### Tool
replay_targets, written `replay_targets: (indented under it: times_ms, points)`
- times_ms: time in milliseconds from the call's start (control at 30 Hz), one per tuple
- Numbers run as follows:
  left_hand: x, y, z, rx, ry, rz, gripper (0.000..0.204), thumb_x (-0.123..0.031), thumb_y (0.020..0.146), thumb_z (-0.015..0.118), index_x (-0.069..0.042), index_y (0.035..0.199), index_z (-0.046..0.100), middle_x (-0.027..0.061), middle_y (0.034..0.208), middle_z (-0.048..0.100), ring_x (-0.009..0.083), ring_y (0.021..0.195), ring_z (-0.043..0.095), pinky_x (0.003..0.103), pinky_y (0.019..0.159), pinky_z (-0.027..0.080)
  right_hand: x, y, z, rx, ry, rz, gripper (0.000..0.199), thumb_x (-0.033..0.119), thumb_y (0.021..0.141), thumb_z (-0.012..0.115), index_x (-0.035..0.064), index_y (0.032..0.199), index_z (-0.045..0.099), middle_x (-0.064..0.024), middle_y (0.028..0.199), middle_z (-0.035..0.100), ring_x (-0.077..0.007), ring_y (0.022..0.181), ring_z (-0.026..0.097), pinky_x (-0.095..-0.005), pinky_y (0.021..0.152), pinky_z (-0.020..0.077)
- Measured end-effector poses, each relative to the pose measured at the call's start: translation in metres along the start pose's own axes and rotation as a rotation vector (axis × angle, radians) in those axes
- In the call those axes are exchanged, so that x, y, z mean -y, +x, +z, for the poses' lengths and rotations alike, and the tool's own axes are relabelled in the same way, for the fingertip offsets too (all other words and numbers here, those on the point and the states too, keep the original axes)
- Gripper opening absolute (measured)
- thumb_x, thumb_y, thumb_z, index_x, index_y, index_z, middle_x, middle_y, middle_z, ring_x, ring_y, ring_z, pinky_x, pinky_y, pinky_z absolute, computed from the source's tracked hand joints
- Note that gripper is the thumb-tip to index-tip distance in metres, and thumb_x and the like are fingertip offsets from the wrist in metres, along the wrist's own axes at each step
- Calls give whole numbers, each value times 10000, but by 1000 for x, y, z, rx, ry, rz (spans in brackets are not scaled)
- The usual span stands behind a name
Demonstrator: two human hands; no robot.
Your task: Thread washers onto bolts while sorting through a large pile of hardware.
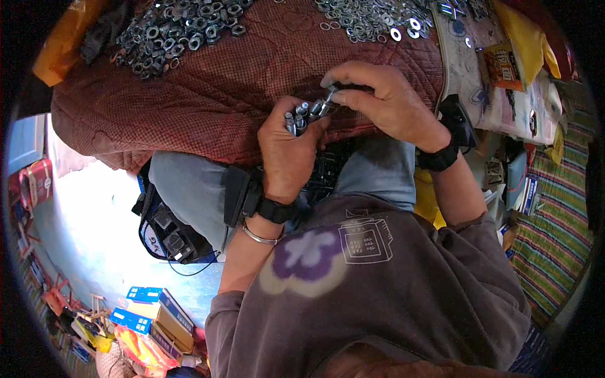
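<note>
The left hand [287, 151] was closed around a bundle of short metal bolts [302, 115], their ends sticking up out of the fist. The right hand [378, 101] was pinched narrow, thumb and fingertips gripping one bolt [329, 97] at the top of that bundle, just above the left fist. Both hands worked at the near edge of a reddish quilted cushion [220, 82] resting on the person's lap. Toward the cushion's far left corner lay a heap of dark nuts [176, 31]; toward its far right, a spread of shiny washers [365, 19]. The middle of the cushion between the heaps and the hands lay bare. A striped mat [561, 233] covered the floor to the right, and blue and yellow boxes [148, 315] stood low on the left.
</note>
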State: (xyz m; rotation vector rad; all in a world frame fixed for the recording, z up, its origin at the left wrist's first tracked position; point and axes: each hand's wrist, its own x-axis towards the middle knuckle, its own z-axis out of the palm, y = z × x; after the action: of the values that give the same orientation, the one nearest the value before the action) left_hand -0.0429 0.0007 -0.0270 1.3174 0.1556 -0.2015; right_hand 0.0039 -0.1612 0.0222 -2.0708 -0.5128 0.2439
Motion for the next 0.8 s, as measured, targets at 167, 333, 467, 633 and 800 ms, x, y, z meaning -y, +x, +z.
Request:
replay_targets:
  times_ms: [167,333,467,633,800]
  points:
    - [1,-1,0,-32,155,104,170,48,720,652,-18,802,518,-13,626,519,39,547,471,213,474,393,6,2,-4,73,-83,25,194,76,834,576,-19,1003,564,-68,846,598,-129,786,564,-261,704,452]
    - [4,0,0,-38,197,135,167,38,712,662,-19,796,530,-7,628,523,44,566,470,220,491,400,6,4,-3,81,-204,40,159,139,850,570,-16,877,545,-68,661,484,-123,582,445,-283,540,381]
    - [4,0,-1,-52,328,186,187,14,690,679,-18,810,538,58,651,549,113,575,515,261,531,425,3,5,-6,109,-170,19,191,172,854,572,-17,848,539,-85,642,452,-136,563,411,-288,524,361]
    - [3,0,-1,-64,412,257,194,-6,679,679,-16,815,540,124,707,558,233,623,561,307,576,440,0,2,-2,68,-247,49,226,189,868,563,-20,787,534,-81,594,424,-132,534,384,-296,500,350]
    - [2,0,-1,-78,470,293,188,-4,677,675,-16,809,541,129,713,558,254,635,568,315,583,442,0,1,13,-73,-305,215,425,397,831,554,3,673,543,-199,626,520,-384,588,515,-401,519,399]
